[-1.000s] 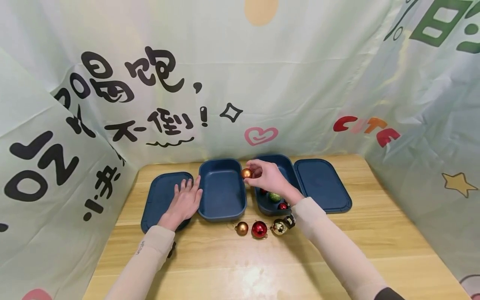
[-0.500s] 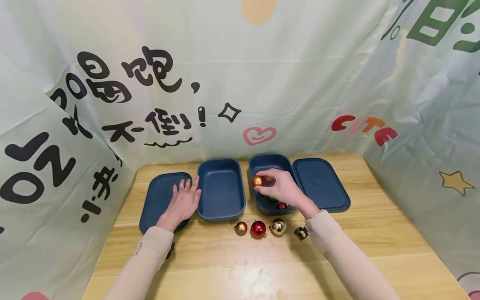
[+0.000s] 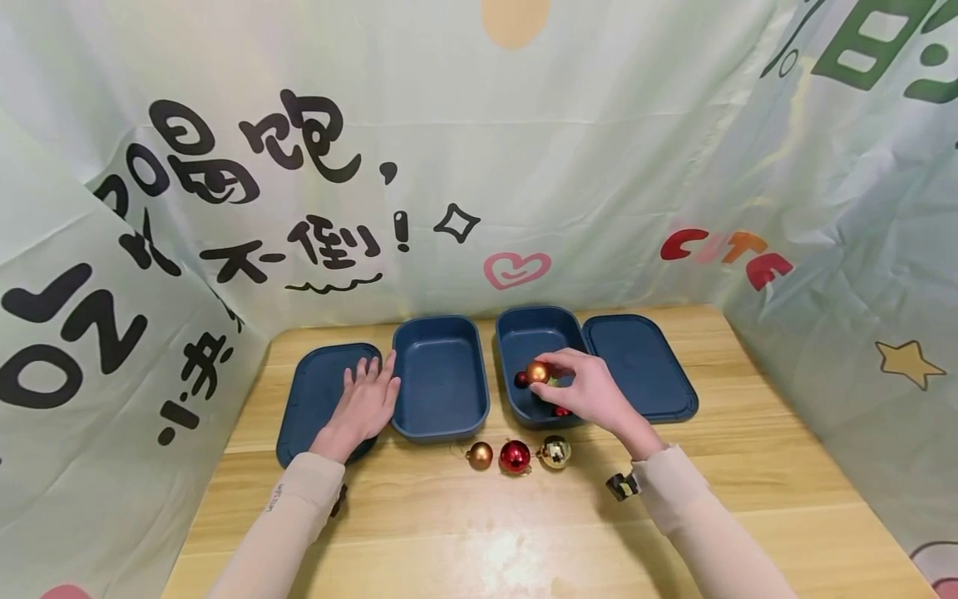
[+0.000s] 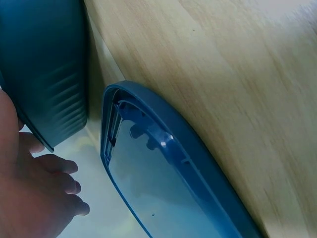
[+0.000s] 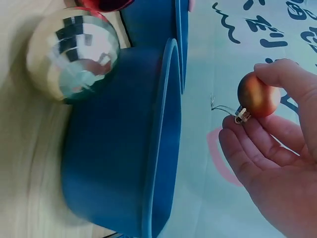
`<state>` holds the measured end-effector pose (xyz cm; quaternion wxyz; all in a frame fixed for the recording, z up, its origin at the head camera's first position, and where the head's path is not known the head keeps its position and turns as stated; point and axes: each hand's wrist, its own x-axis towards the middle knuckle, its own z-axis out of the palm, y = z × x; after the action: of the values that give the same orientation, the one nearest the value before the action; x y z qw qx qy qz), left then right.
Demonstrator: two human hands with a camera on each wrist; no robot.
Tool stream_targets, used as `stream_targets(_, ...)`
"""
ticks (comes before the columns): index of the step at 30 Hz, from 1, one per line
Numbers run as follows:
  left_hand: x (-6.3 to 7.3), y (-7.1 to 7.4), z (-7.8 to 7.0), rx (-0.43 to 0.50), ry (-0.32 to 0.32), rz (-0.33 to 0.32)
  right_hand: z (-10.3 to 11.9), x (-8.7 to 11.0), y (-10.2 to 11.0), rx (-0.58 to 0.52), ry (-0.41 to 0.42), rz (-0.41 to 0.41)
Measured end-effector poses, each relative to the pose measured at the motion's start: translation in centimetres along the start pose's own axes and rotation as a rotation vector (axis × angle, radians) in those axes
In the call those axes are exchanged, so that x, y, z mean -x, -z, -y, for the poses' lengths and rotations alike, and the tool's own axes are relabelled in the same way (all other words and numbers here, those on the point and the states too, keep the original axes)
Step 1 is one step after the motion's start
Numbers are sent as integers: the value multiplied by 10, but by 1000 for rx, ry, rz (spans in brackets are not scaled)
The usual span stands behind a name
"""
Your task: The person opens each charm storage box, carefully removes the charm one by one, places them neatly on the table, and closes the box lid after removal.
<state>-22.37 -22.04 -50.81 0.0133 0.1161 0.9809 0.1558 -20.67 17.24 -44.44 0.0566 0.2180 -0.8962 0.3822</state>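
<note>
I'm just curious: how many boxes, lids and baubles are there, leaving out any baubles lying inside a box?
Blue boxes: 2
Blue lids: 2
Table baubles: 3
Held bauble, in the right hand: 1
Total: 8

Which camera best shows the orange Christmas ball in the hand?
The right wrist view: the orange Christmas ball looks biggest there, and its metal cap shows. The head view shows it small, held by the right hand over an open blue box. The left wrist view doesn't show it.
</note>
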Motion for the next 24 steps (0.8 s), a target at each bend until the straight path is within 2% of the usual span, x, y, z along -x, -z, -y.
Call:
stream_targets(15,-1,-2,2,6,4,-6,-12,35,15,-15,-46,-57)
stream_targets(24,0,-2,2,9,-1,-9,-22,57,15,-3,-29,-111)
